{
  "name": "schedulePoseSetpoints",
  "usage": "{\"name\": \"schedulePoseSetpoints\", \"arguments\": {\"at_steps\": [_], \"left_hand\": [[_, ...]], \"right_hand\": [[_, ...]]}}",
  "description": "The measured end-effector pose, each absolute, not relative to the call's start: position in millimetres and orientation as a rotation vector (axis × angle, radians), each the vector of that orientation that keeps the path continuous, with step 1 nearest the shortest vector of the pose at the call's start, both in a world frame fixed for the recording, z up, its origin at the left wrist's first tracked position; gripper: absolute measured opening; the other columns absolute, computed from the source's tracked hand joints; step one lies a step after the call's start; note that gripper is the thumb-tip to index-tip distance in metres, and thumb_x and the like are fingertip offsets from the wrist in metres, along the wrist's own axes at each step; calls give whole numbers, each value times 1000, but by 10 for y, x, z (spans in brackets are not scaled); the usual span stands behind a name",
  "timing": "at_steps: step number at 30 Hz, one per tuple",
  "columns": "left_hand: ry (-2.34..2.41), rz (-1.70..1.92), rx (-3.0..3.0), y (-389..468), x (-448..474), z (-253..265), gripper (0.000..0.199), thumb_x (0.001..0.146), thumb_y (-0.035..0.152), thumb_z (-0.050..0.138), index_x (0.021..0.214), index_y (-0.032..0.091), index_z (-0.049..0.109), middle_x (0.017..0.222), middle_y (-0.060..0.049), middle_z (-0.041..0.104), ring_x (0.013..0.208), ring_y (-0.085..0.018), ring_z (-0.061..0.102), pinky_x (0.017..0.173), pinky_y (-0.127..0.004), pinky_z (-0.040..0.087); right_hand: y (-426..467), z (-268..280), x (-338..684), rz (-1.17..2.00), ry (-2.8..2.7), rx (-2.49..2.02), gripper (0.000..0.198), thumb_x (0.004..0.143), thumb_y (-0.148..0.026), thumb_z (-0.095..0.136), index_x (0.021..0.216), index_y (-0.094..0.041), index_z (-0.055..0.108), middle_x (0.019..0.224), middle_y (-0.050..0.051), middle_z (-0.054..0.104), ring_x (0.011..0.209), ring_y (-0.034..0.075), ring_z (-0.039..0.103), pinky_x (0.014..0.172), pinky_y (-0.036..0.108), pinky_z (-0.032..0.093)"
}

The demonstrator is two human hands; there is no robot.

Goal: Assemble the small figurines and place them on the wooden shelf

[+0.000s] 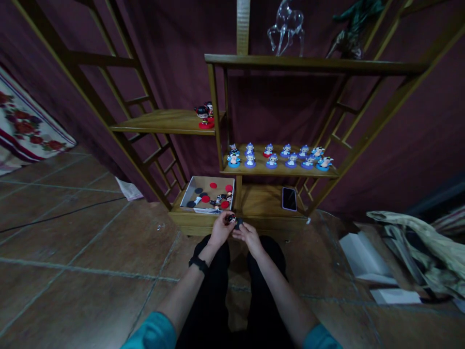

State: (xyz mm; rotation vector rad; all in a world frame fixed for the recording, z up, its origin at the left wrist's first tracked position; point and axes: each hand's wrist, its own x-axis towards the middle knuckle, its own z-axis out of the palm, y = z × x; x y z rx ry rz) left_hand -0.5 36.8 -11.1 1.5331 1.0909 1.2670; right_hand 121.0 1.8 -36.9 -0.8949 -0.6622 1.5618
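Observation:
My left hand is closed around a small dark-haired figurine, held in front of the low shelf. Pinched in the fingers of my right hand is a round black base, right against the figurine's lower end. Whether the two parts are joined I cannot tell. Just beyond my left hand is an open cardboard box with red and black discs and several figurines inside.
Several blue and purple figurines line the middle shelf. Two black-haired figurines on red bases stand on the left shelf. A phone lies on the bottom shelf. A glass horse stands above. Bags lie at right.

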Motion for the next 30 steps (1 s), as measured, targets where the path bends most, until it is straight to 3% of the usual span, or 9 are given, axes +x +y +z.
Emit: {"name": "schedulePoseSetpoints", "arguments": {"at_steps": [30], "left_hand": [[1100, 1269, 1514, 362, -19, -99, 29, 62, 22, 65, 89, 17, 54, 81, -1, 57, 73, -12, 54, 66, -23, 43]], "right_hand": [[2, -316, 1226, 1490, -704, -898, 41, 60, -40, 68, 91, -14, 64, 84, 7, 67, 70, 19, 65, 69, 38, 55]]}}
